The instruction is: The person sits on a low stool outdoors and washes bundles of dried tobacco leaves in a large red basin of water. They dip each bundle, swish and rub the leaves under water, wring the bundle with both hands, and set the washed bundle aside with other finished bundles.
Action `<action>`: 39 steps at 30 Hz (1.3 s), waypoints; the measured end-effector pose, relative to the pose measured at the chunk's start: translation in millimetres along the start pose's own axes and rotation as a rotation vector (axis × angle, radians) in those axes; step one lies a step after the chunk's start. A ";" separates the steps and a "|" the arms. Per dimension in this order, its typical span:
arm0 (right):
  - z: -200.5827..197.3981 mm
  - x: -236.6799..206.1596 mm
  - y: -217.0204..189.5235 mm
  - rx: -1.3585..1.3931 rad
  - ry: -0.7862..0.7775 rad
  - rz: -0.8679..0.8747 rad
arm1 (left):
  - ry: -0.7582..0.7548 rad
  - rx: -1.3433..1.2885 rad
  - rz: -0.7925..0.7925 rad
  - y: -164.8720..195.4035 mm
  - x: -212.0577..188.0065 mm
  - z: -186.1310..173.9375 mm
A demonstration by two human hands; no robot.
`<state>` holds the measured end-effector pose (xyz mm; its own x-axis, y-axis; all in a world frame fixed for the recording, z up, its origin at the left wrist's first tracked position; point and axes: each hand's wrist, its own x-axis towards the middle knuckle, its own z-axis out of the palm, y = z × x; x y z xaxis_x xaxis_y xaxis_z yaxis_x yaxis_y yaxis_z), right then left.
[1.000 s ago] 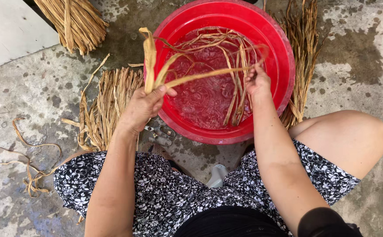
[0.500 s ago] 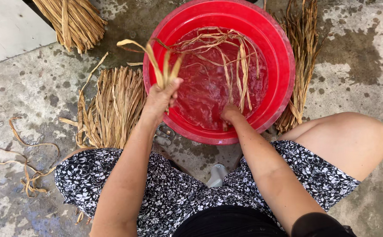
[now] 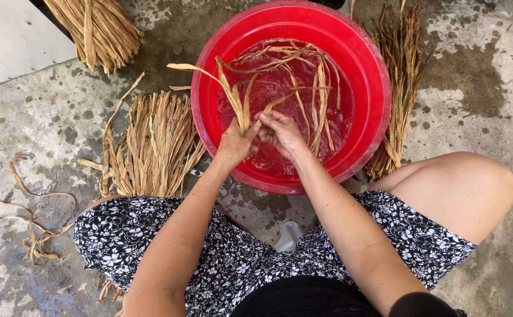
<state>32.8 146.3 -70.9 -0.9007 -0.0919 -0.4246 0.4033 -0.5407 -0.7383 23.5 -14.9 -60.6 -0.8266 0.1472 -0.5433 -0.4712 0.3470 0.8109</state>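
the left hand [image 3: 236,142] was closed tight around a small bunch of wet straw strips [image 3: 233,94]. the strips stuck up and fanned out above the fingers, and one long strip bent out to the left over the rim. the right hand [image 3: 281,134] was just beside the left hand and touched it. its fingers were curled around the bottom of the same bunch. both hands were over the near part of a big red tub [image 3: 374,76].

the tub sat on the wet concrete floor [image 3: 479,70], in front of the person's knees. it had water in it, and more loose strips [image 3: 309,76] lay in the water.

a flat pile of dry straw [image 3: 156,141] lay on the floor just left of the tub. another bunch of straw [image 3: 400,82] lay along the right side of the tub and touched it. a tied bundle [image 3: 95,29] lay at the top left, well apart from the hands. a few curly strips [image 3: 33,235] lay on the floor at the far left. the person wore a black and white flowered dress [image 3: 227,258].
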 end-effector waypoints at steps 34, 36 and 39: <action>-75.2 18.9 22.9 -0.302 0.149 0.295 | -0.040 -0.387 0.039 -2.4 0.4 -34.6; -60.4 20.8 8.8 -0.098 0.028 0.182 | -0.033 -0.320 0.110 -5.3 5.0 -23.6; -35.1 17.6 -3.1 0.019 -0.084 0.083 | 0.153 0.100 0.222 -2.6 4.7 -14.1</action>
<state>21.3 175.8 -94.5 -0.8748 -0.2065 -0.4382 0.4750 -0.5435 -0.6921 16.5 -28.1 -62.2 -0.9465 0.0912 -0.3094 -0.2469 0.4124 0.8769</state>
